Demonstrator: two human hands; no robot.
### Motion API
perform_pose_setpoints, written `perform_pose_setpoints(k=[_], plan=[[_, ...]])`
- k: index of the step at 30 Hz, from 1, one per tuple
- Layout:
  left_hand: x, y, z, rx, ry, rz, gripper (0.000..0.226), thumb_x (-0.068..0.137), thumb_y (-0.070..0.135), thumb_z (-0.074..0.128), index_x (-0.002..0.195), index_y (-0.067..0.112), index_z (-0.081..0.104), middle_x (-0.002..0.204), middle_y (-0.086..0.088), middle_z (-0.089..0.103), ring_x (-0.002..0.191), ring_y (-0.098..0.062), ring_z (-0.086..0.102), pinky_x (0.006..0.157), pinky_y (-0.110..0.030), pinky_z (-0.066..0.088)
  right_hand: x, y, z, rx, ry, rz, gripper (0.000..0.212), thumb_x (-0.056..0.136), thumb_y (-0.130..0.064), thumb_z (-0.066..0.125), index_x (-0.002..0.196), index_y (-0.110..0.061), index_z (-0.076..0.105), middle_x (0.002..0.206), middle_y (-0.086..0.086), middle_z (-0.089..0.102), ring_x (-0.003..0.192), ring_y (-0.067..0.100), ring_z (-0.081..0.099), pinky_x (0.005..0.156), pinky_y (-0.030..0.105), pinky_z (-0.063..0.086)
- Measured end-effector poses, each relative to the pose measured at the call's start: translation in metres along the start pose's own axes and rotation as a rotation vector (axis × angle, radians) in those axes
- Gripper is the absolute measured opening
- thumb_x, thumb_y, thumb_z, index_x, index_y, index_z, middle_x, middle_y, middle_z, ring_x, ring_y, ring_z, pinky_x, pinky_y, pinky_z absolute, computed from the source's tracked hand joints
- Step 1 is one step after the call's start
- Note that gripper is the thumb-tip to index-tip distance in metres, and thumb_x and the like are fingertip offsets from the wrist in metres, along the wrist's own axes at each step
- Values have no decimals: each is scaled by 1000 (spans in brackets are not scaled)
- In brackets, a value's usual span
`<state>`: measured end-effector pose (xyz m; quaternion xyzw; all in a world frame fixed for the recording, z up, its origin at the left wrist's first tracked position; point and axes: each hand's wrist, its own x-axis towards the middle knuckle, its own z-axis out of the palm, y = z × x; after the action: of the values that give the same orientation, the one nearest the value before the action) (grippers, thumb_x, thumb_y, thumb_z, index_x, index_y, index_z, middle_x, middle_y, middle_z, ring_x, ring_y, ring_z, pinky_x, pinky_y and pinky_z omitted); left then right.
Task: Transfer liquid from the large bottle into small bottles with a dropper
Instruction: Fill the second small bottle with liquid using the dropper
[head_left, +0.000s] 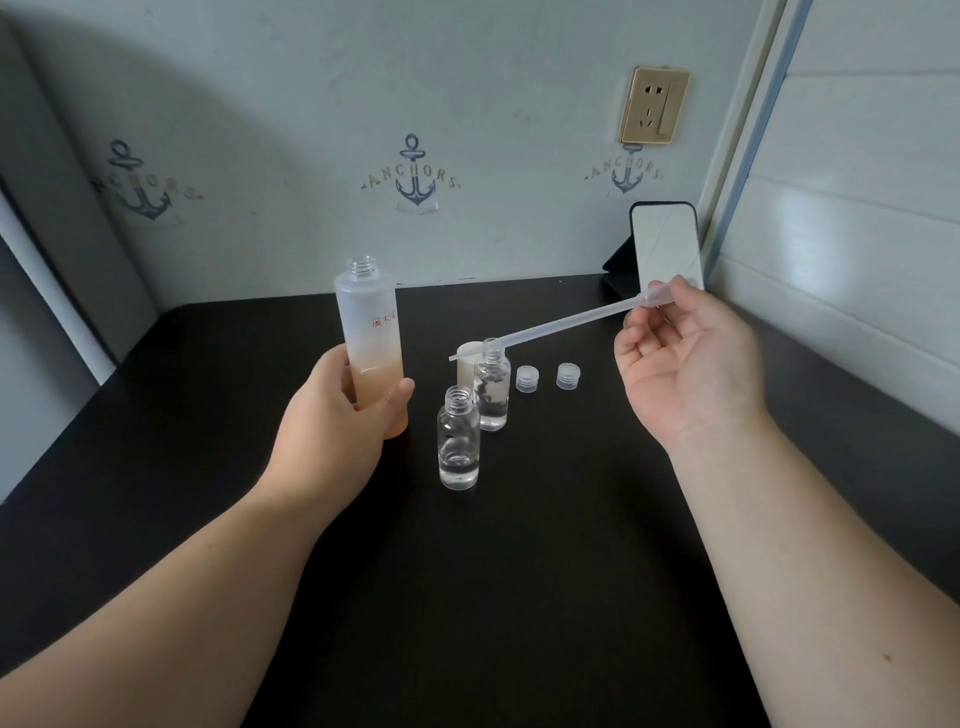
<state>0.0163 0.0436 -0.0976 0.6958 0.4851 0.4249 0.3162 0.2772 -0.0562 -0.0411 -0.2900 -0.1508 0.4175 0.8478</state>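
1. On the dark bench, left hand wraps the big bottle, upright, cap off, orange-tinted toward its base.
2. Right hand pinches the dropper at the bulb end between thumb and fingertips; other fingers loosely curled. Stem runs down-left, nearly flat, tip just past the far small bottle, about level with its mouth.
3. Near small bottle stands just in front, open, with some clear liquid at the bottom; the far one also holds liquid.
4. Step looks like dosing the far bottle. Tilt the dropper steeper and pull the tip back so it sits inside the neck before squeezing; at this angle drops likely run along the stem or miss.
5. Squeeze slowly, keep the stem off the rim: these bottles look light and tippy.
6. Two caps sit right of the bottles, well clear. White cap stands behind the far bottle.
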Motion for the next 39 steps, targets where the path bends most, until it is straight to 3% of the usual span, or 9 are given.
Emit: perform_pose_setpoints(k=[3, 6, 9, 12, 16, 27, 33, 39], plan=[[0, 2, -1, -11, 2, 13, 32, 89, 47, 71, 111, 48, 48, 91, 32, 63, 86, 12, 61, 68, -15, 41, -1, 0, 0, 0, -5, 5, 27, 91, -12, 65, 65, -7, 71, 73, 2, 69, 61, 14, 63, 58, 23, 48], [-3, 6, -2, -47, -20, 43, 30, 90, 39, 73, 100, 52, 48, 90, 50, 56, 85, 27, 54, 62, -11, 43, -1, 1, 1, 13, 0, 6, 26, 92, -12, 66, 68, -7, 71, 74, 3, 69, 61, 15, 63, 57, 23, 48], [-7, 9, -3, -79, -20, 85, 33, 88, 33, 75, 97, 55, 52, 96, 45, 59, 88, 22, 57, 55, -6, 47, -2, 1, 2, 45, -10, 2, 21, 93, -12, 67, 74, -6, 72, 74, 4, 70, 64, 15, 66, 58, 23, 50], [-8, 9, -3, -53, -17, 104, 35, 86, 36, 76, 98, 60, 54, 98, 36, 63, 86, 12, 62, 66, -19, 50, -1, 3, 2, 63, -24, -25, 13, 94, -12, 67, 83, -5, 71, 77, 4, 72, 70, 16, 70, 62, 24, 53], [-9, 10, -4, -23, -20, 115, 39, 85, 37, 76, 100, 65, 53, 101, 31, 63, 86, 6, 63, 74, -32, 54, 1, 1, 2, 54, -45, -48, 24, 94, -14, 68, 73, -6, 76, 78, 3, 73, 74, 17, 72, 66, 23, 54], [-10, 11, -5, 23, 6, 177, 43, 85, 30, 76, 97, 65, 53, 102, 31, 62, 95, 10, 55, 71, -23, 42, -2, 0, 2, 26, -37, -73, 25, 93, -15, 71, 70, -11, 80, 79, 4, 74, 74, 17, 72, 67, 23, 55], [-6, 6, -6, 131, 55, 175, 35, 84, 26, 76, 108, 47, 60, 97, 20, 62, 92, 3, 55, 70, -18, 36, -1, -2, 0, -18, -40, -93, 13, 92, -15, 71, 82, -9, 75, 78, 3, 71, 67, 15, 66, 62, 23, 52], [-7, 8, -4, 195, 73, 233, 43, 81, 24, 80, 115, 45, 63, 96, 30, 57, 97, 19, 46, 74, -8, 33, 1, 0, 1, -155, -152, -134, 19, 91, -10, 67, 76, -14, 77, 77, 2, 71, 65, 13, 64, 60, 21, 50]])
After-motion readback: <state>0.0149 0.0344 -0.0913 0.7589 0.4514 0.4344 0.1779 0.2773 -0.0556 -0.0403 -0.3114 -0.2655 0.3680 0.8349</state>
